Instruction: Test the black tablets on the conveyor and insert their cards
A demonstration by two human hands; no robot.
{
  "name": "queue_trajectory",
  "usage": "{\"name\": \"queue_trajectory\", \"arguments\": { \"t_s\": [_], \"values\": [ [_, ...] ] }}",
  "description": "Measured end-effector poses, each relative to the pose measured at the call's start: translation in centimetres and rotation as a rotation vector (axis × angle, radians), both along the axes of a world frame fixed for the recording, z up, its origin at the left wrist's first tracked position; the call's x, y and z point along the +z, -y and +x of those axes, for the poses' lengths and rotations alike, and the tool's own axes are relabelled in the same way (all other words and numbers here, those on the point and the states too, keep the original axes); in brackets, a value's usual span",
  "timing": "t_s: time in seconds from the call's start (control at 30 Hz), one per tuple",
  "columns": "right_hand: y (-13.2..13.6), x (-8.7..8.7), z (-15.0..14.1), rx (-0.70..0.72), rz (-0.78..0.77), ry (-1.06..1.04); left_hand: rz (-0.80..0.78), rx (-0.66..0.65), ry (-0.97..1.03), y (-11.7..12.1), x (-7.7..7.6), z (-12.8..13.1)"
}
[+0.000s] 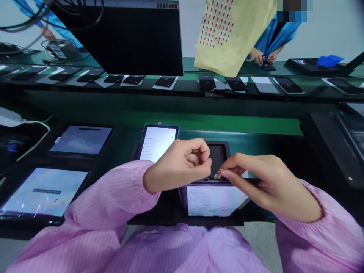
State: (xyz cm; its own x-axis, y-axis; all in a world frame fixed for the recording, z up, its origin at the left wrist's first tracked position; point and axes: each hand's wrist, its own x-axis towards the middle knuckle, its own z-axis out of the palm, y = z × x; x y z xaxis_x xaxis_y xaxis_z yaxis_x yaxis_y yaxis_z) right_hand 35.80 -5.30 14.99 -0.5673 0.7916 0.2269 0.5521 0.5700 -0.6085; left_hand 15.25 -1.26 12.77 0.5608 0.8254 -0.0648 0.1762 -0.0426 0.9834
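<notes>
My left hand (182,163) is curled into a loose fist above the top edge of a lit tablet (213,199) that lies in a black holder in front of me. My right hand (261,182) pinches a tiny orange-and-white piece (217,175), perhaps a card tray, right at that tablet's top edge. The two hands' fingertips almost touch there. Just behind my left hand lies another tablet (156,142) with a white screen. Both my sleeves are pink.
Two more lit tablets (82,139) (45,191) lie at the left. A green conveyor belt (227,123) runs across behind. Further back, a row of dark devices (166,81) sits under a big black monitor (127,38). A person in blue (273,41) works opposite.
</notes>
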Motion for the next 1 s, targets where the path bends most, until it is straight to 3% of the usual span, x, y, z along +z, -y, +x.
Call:
{"name": "queue_trajectory", "arguments": {
  "t_s": [0.4,0.7,1.0],
  "values": [
    [-0.3,1.3,-0.6,0.133,0.091,0.154,0.278,0.229,0.289,2.5,-2.0,0.7],
    [-0.4,1.4,-0.6,0.166,0.164,0.213,0.271,0.279,0.343,2.4,-2.3,1.0],
    [-0.8,1.4,-0.8,0.191,0.077,0.192,0.256,0.282,0.355,2.4,-2.4,1.0]
  ]
}}
